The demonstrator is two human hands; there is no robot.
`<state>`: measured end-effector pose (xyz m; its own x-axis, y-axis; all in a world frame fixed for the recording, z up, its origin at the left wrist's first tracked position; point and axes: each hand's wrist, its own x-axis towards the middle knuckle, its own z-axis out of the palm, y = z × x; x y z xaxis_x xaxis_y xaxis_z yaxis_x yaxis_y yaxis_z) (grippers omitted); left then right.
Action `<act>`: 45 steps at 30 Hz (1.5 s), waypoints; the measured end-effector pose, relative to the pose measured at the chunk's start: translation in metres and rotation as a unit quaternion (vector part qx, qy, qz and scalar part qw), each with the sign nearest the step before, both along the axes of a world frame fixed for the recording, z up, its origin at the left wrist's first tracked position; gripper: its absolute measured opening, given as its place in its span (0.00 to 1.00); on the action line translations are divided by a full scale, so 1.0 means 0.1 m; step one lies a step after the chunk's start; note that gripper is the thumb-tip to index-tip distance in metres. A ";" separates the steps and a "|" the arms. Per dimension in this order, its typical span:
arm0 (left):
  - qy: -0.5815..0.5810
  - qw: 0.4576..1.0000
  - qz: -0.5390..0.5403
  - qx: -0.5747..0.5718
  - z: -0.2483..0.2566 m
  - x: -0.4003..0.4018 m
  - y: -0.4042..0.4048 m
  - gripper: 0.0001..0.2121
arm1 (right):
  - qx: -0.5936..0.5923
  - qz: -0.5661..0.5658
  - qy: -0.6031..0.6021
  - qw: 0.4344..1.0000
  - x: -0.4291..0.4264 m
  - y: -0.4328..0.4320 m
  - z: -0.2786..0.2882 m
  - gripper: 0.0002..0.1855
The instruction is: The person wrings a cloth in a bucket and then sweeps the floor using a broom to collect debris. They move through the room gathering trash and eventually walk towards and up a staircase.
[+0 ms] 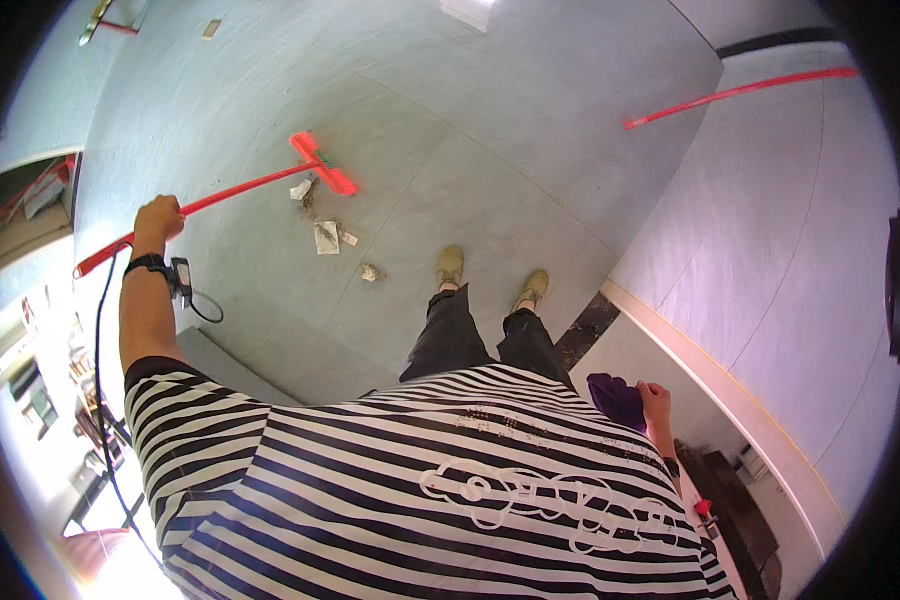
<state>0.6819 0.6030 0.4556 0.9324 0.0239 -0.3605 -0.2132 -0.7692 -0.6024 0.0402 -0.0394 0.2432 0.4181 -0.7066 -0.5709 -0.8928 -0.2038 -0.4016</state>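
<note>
My left hand (159,217) grips the red handle of a push broom (251,182) near its upper end, arm stretched out to the left. The slightly blurred broom head (322,165) with red bristles rests on the grey floor. Close to it lie a white paper scrap (300,189) and dark dust (308,202). Nearer to me are a flat paper piece (327,238), a smaller scrap (349,238) and a crumpled pale lump (370,272). Low at my right side, my right hand (655,403) holds a dark purple cloth (616,399).
My shoes (450,264) stand just right of the litter. A red pole (742,94) slants against the right wall (765,225). A small tan piece (211,30) lies farther off. A black cable (99,360) hangs along my left arm. Dark furniture (735,495) is behind at right.
</note>
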 end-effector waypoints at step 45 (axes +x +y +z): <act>0.180 0.929 -0.177 -0.269 -1.81 -1.05 -3.57 0.09 | -0.004 0.003 0.005 1.000 0.51 -0.35 0.21 0.19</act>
<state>0.5774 0.2461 0.2747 0.6637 -0.5359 -0.5218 -0.6243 -0.7812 0.0082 0.0914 -0.0745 0.2638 0.4163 -0.7085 -0.5698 -0.8957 -0.2121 -0.3907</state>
